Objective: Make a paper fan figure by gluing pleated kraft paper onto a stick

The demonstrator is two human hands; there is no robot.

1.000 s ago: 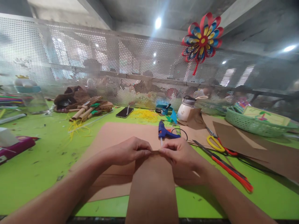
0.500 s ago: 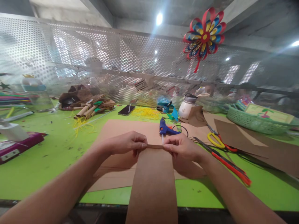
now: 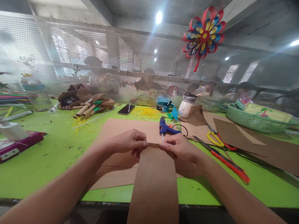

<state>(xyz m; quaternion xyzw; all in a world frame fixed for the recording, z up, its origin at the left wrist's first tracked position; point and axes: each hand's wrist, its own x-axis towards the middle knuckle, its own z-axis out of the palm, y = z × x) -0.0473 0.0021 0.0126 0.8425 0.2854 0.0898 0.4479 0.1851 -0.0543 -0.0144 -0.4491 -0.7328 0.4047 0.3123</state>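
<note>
A long strip of brown paper [image 3: 154,180] runs from my hands down past the table's front edge. Its far end is folded over in a narrow band. My left hand [image 3: 133,142] pinches the left end of that fold between thumb and fingers. On the right end, my right hand [image 3: 178,145] pinches it the same way. Beneath my hands a larger sheet of brown paper [image 3: 114,127] lies flat on the table. A blue glue gun [image 3: 166,127] rests on this sheet just beyond my right hand, its white glue stick pointing towards me.
Right of my arm lie scissors with a yellow handle [image 3: 215,140], a long red-handled tool [image 3: 230,166] and dark brown sheets [image 3: 235,133]. A green basket [image 3: 257,121] stands behind them. A phone [image 3: 126,109], yellow shreds [image 3: 147,112] and a purple power strip [image 3: 21,146] lie on the green table [image 3: 58,168].
My fingertips have drawn slightly closer together along the fold. The strip's lower part has shifted a little to the right. Both hands keep their pinch.
</note>
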